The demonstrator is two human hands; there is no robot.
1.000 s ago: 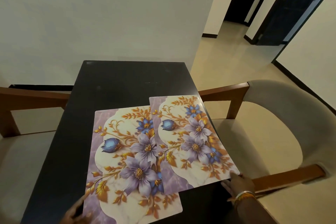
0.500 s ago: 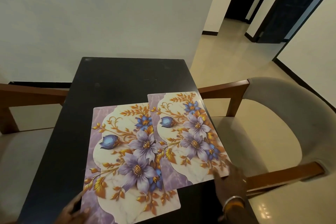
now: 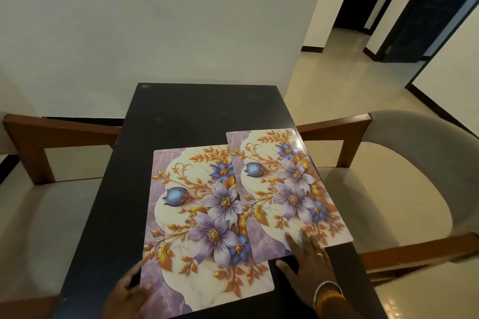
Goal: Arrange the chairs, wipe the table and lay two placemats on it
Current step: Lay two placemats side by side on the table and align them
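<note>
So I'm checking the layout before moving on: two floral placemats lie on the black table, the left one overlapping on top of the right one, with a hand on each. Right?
Not quite. The head view shows the right placemat lying over the edge of the left placemat, not under it. The rest holds: both lie on the black table, the left hand at the left mat's near corner and the right hand pressing flat on the right one.

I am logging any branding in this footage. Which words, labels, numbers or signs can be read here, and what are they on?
None: no readable text shows anywhere in this view.
Left placemat: a floral print only, no lettering.
Right placemat: the same floral print, no lettering.
Table, chairs and walls: no labels or signs visible.
</note>
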